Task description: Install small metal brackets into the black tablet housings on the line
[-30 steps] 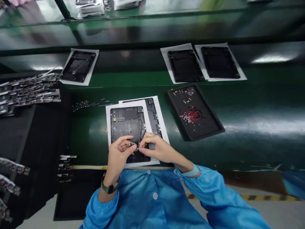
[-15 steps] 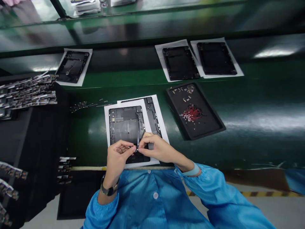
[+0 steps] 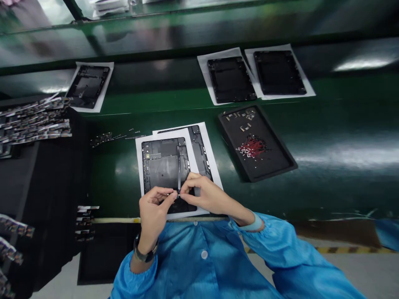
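Observation:
An opened black tablet housing [image 3: 162,166] lies on white paper in front of me. A narrow dark flex cable [image 3: 179,166] runs down the inside of its right half, its lower end between my fingertips. My left hand [image 3: 156,207] pinches a small part at this end between thumb and fingers. From the other side my right hand [image 3: 204,193] pinches the same end, thumb and index finger close to the left thumb. The fingers mostly hide the part held there. A second housing [image 3: 201,149] lies partly under the first one's paper.
A black tray [image 3: 271,158] with red-and-black wires [image 3: 252,147] and small metal parts stands at right. Several housings on paper lie along the back, among them one at left [image 3: 89,87]. Flex cable boards [image 3: 37,120] are heaped on a black stand at left.
The flex cable now hangs straighter and slightly further left. Both hands keep their pinch at almost the same place. The housings at the back appear shifted a little left in view.

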Motion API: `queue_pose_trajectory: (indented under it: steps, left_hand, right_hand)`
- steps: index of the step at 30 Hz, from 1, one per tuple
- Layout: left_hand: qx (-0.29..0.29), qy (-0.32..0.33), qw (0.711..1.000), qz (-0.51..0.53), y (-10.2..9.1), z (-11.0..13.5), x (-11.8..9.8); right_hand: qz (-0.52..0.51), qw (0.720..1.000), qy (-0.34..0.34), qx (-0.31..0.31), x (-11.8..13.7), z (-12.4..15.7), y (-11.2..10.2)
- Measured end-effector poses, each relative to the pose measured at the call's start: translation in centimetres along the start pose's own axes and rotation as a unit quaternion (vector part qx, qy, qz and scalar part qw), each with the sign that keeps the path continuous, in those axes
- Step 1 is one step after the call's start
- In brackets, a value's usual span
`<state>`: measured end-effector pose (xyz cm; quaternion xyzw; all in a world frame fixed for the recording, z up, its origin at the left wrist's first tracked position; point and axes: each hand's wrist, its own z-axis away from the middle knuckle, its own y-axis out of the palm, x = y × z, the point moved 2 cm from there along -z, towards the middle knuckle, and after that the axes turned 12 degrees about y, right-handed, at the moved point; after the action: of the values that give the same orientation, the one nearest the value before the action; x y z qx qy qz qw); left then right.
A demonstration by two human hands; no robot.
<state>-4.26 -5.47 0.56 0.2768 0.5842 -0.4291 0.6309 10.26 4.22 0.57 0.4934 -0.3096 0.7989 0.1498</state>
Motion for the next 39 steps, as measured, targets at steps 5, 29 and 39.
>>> queue_pose_trajectory:
  steps: [5, 29, 39]
  left_hand:
    - [0.008, -0.001, 1.000, -0.002, 0.0, -0.1, -0.1]
    - [0.058, -0.062, 0.994, 0.072, 0.4, -0.5, 0.2]
    - [0.022, 0.273, 0.898, -0.343, -3.9, -7.4, -3.7]
  right_hand:
    - [-0.004, 1.000, -0.003, 0.009, 0.1, -0.1, -0.1]
    - [-0.017, 0.999, -0.018, 0.044, -0.9, -0.3, -0.3]
    - [0.054, 0.995, -0.015, -0.081, 3.0, -0.1, -10.2]
